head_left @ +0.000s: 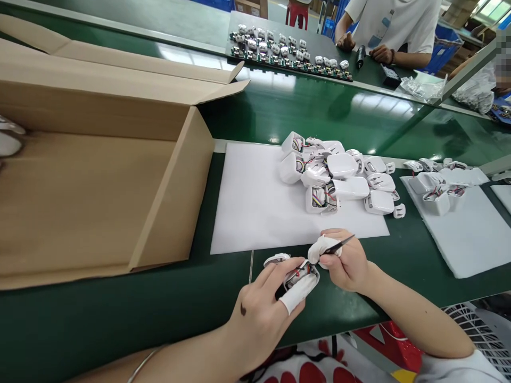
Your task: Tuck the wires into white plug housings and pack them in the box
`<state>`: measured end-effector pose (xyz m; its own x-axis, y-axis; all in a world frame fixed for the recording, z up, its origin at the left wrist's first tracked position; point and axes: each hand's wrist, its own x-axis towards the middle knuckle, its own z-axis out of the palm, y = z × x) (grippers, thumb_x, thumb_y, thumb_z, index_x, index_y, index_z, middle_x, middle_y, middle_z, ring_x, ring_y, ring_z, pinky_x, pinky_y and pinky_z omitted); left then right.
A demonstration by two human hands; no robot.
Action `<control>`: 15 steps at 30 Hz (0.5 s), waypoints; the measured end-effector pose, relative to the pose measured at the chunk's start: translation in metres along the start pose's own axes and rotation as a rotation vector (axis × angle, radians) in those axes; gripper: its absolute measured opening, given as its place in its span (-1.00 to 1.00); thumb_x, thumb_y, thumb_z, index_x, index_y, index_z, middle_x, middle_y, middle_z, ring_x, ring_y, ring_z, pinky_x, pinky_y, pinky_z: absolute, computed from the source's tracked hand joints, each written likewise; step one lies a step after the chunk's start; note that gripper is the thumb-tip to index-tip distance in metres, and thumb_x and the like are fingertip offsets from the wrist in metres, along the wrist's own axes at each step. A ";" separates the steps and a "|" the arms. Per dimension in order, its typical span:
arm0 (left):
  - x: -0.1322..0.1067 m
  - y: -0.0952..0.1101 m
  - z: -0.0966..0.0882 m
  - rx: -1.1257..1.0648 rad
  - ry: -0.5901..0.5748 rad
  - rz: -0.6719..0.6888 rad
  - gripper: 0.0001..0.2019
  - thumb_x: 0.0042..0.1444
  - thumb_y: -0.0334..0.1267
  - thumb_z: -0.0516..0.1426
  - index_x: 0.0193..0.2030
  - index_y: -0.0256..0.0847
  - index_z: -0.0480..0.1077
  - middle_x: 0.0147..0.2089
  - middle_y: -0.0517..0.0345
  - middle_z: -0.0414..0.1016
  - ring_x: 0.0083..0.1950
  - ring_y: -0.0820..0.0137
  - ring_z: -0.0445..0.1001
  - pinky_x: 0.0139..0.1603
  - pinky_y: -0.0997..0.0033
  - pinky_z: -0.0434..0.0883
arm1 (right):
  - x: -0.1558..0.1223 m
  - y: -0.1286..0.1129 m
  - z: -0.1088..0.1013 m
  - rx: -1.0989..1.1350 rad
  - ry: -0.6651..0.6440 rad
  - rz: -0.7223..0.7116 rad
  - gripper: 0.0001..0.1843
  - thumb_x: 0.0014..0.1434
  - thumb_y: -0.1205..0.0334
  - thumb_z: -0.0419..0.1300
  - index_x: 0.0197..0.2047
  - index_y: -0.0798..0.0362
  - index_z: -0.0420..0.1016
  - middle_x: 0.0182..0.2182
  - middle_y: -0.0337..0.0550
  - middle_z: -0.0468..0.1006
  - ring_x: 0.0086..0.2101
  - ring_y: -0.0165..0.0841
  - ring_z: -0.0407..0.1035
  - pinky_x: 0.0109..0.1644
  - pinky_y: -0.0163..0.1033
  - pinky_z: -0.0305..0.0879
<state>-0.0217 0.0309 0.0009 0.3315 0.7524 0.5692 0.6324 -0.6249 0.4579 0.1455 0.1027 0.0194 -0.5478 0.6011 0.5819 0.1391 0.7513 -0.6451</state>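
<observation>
My left hand [259, 306] is closed around a small white plastic housing [314, 277] whose open side faces up, with coloured wires showing inside. A white cover piece [276, 258] sticks out just beyond its fingers. My right hand [351, 268] pinches dark, pointed tweezers [342, 244], one end angled up to the right; the other end is hidden by the fingers near the housing. White finger covers are on both hands. Beyond them, a cluster of similar white housings [342, 166], several with wires exposed, lies on a white sheet [251, 213].
A large open cardboard box [171, 197] takes up the left side. More white housings [437, 199] rest on a second white sheet [479, 229] at right. Across the green bench [319, 109], a person in a white shirt [393, 26] sits beside a tray of small parts [279, 50].
</observation>
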 end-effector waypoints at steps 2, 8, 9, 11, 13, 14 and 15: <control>0.001 0.001 0.000 0.019 0.007 0.014 -0.84 0.12 -0.51 0.05 -0.20 -0.28 0.38 -0.16 0.00 0.46 -0.19 0.35 0.48 -0.30 0.49 0.52 | 0.001 0.000 0.000 -0.023 -0.019 -0.021 -0.66 0.38 0.21 -0.12 -0.44 0.06 0.22 -0.61 -0.24 0.37 -0.61 -0.45 0.11 -0.49 -0.32 0.10; 0.002 0.001 0.000 0.057 -0.006 0.027 -0.92 0.11 -0.50 0.07 -0.31 -0.32 0.38 -0.19 -0.04 0.44 -0.18 0.30 0.47 -0.37 0.46 0.52 | 0.005 -0.003 0.001 -0.145 -0.058 -0.105 -0.65 0.38 0.21 -0.13 -0.45 0.07 0.21 -0.67 -0.28 0.28 -0.63 -0.44 0.08 -0.52 -0.30 0.04; 0.002 0.000 0.000 0.063 -0.005 0.025 -0.91 0.10 -0.51 0.07 -0.31 -0.33 0.38 -0.21 -0.04 0.44 -0.19 0.30 0.47 -0.38 0.46 0.51 | 0.006 -0.004 0.001 -0.171 -0.079 -0.105 -0.63 0.38 0.22 -0.14 -0.46 0.07 0.20 -0.68 -0.28 0.26 -0.64 -0.44 0.07 -0.53 -0.30 0.03; 0.002 0.000 0.001 0.060 -0.007 0.025 -0.91 0.10 -0.51 0.07 -0.29 -0.35 0.38 -0.22 -0.04 0.43 -0.21 0.30 0.46 -0.39 0.44 0.52 | 0.007 -0.006 -0.001 -0.232 -0.120 -0.096 -0.60 0.38 0.22 -0.14 -0.51 0.06 0.18 -0.70 -0.29 0.22 -0.65 -0.45 0.03 -0.55 -0.30 0.01; 0.002 0.000 0.001 0.053 -0.008 0.024 -0.91 0.11 -0.50 0.07 -0.27 -0.35 0.38 -0.21 -0.04 0.43 -0.22 0.30 0.46 -0.40 0.43 0.52 | 0.007 -0.007 -0.001 -0.290 -0.156 -0.081 -0.57 0.38 0.22 -0.15 -0.55 0.05 0.15 -0.72 -0.30 0.19 -0.66 -0.45 -0.01 -0.56 -0.29 0.00; 0.002 0.000 0.002 0.052 -0.005 0.025 -0.92 0.11 -0.49 0.07 -0.26 -0.35 0.38 -0.20 -0.04 0.44 -0.22 0.29 0.46 -0.39 0.43 0.53 | 0.006 -0.008 -0.001 -0.308 -0.159 -0.075 -0.57 0.38 0.23 -0.15 -0.56 0.05 0.14 -0.72 -0.30 0.19 -0.66 -0.45 -0.01 -0.56 -0.29 0.00; 0.001 -0.001 0.001 0.050 -0.006 0.025 -0.92 0.11 -0.48 0.08 -0.26 -0.34 0.38 -0.18 -0.04 0.45 -0.21 0.29 0.46 -0.37 0.42 0.53 | 0.004 -0.008 0.000 -0.319 -0.143 -0.070 -0.58 0.37 0.24 -0.14 -0.55 0.04 0.14 -0.72 -0.30 0.20 -0.66 -0.45 -0.01 -0.55 -0.29 0.01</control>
<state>-0.0207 0.0324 0.0003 0.3515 0.7381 0.5759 0.6577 -0.6325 0.4092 0.1427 0.0989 0.0271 -0.6717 0.5183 0.5293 0.3358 0.8499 -0.4060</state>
